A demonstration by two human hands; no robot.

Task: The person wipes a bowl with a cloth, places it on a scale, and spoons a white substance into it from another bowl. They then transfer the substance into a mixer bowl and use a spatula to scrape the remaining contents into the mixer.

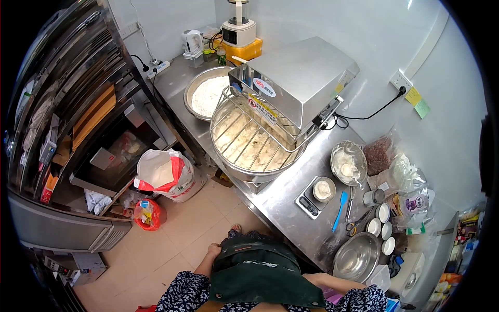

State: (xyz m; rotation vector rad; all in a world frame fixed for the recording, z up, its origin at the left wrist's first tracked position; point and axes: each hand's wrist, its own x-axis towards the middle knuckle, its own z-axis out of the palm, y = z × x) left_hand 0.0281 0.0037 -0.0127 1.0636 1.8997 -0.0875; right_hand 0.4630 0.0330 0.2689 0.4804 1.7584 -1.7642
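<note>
I stand in a dark green apron (pixel 254 278) at the steel worktable. My left hand (pixel 214 250) is closed at the apron's left edge, its fingers curled against the cloth. On the other side, my right hand (pixel 312 279) lies against the apron, with its fingers hidden behind the cloth. In front of me is a dough mixer (pixel 306 78), its wire guard (pixel 254 132) lowered over the bowl. Pale, lumpy dough (pixel 244 138) fills much of that bowl. A small bowl of white paste (pixel 323 190) sits on a kitchen scale (pixel 307 202).
A flour basin (pixel 208 93) stands left of the mixer. To the right are a glass bowl (pixel 349 158), a blue spatula (pixel 340 208), scissors (pixel 358 222), small white cups (pixel 383 212) and a large steel bowl (pixel 357 255). An open flour sack (pixel 176 179) and red bin (pixel 150 215) stand on the floor.
</note>
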